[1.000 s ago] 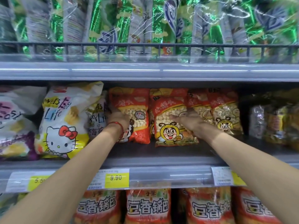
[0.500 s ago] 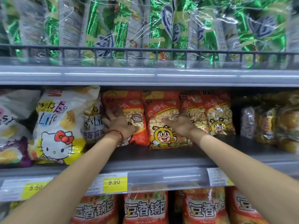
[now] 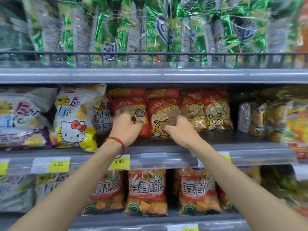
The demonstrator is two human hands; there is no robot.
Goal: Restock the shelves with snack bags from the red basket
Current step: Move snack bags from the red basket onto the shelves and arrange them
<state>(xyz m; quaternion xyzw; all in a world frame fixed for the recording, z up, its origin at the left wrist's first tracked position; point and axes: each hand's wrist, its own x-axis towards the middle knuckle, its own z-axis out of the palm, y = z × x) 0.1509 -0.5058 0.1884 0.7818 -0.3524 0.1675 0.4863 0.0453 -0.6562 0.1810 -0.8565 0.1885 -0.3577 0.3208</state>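
Observation:
Several red snack bags with clear windows stand in a row on the middle shelf [image 3: 233,147]. My left hand [image 3: 126,129], with a red string at the wrist, has its fingers curled onto the front of the leftmost red snack bag [image 3: 128,100]. My right hand [image 3: 180,130] curls its fingers over the lower front of the neighbouring bee snack bag [image 3: 162,107]. Two more of these red bags [image 3: 215,110] stand to the right, untouched. The hands are motion-blurred. The red basket is out of view.
White Hello Kitty bags [image 3: 75,119] fill the shelf's left side and yellow packs [image 3: 275,120] its right. Green foil bags [image 3: 150,30] stand behind a black wire rail above. Orange-red bags [image 3: 146,192] line the shelf below. Yellow price tags [image 3: 120,161] run along the edge.
Both hands went from lying flat on the red bags to curling their fingers on them and have drawn back slightly. The view has tilted down.

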